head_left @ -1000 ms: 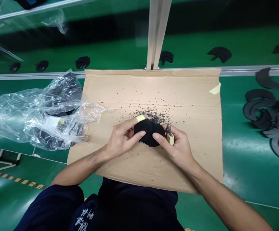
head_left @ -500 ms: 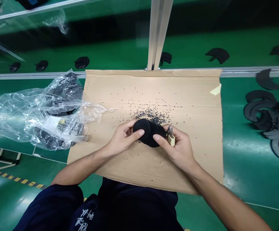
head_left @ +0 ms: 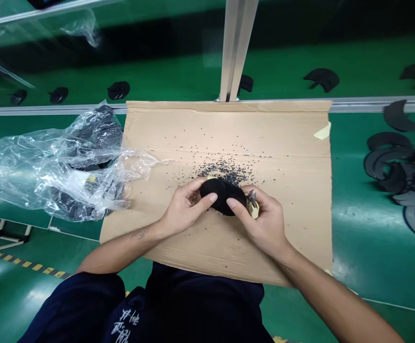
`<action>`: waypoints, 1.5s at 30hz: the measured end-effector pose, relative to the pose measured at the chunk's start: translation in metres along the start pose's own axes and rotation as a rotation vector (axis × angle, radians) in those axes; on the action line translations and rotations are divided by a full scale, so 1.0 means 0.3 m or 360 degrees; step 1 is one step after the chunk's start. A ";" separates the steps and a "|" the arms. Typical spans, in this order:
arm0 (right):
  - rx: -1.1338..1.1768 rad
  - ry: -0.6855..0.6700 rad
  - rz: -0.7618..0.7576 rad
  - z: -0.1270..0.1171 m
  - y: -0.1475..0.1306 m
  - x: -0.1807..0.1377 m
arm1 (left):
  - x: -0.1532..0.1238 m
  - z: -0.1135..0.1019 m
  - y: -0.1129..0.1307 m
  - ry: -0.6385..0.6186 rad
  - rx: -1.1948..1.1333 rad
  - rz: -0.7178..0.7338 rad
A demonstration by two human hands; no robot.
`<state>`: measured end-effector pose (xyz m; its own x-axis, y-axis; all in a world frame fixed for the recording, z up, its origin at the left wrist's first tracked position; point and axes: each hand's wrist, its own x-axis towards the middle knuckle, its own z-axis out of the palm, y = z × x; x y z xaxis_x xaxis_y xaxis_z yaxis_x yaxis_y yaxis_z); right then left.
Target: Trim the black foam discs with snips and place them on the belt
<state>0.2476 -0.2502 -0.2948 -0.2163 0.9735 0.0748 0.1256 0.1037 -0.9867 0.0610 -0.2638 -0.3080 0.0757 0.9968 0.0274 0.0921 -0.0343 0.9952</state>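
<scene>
Between my hands is a black part with rounded, overlapping disc-like lobes point(head_left: 222, 194), held just above the cardboard sheet point(head_left: 264, 128). My left hand point(head_left: 187, 205) grips its left end, thumb on top and fingers beneath. My right hand point(head_left: 262, 214) pinches the right end with the thumb. Tucked in that same hand is a small cutter-like tool point(head_left: 253, 205) with metal jaws and a pale yellow handle, partly hidden by the fingers. Small black scraps point(head_left: 225, 169) are scattered over the cardboard behind the part.
On the left lies a clear plastic bag point(head_left: 57, 166) with black parts inside. Several curved black pieces point(head_left: 389, 152) are heaped on the green surface at right. A metal post point(head_left: 237, 52) rises behind the cardboard, and more black pieces point(head_left: 321, 78) lie beyond the rail.
The black part has turned slightly in my hands, so its faces look flatter toward me. A bit of pale yellow now shows behind its left end. Both hands keep their grip.
</scene>
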 end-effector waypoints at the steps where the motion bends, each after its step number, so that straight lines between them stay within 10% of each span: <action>1: -0.0010 0.0000 -0.0018 0.001 0.001 -0.001 | 0.001 0.003 -0.002 0.0006 -0.0027 -0.0004; 9: -0.0211 -0.0079 -0.0116 -0.014 0.005 0.004 | 0.010 -0.028 0.010 -0.0028 0.0053 0.0041; 18: -0.0723 -0.0191 -0.0813 -0.047 0.034 0.022 | 0.009 -0.073 0.027 -0.0293 0.1070 0.1026; 45: -0.0361 -0.0267 -0.0800 -0.030 0.046 0.003 | 0.018 -0.077 0.029 -0.0239 0.0553 0.1057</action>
<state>0.2578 -0.2460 -0.3071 -0.4517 0.7493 0.4842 0.1682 0.6046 -0.7786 0.0392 -0.2572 -0.2969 0.3560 0.7391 0.5718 0.2855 -0.6686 0.6866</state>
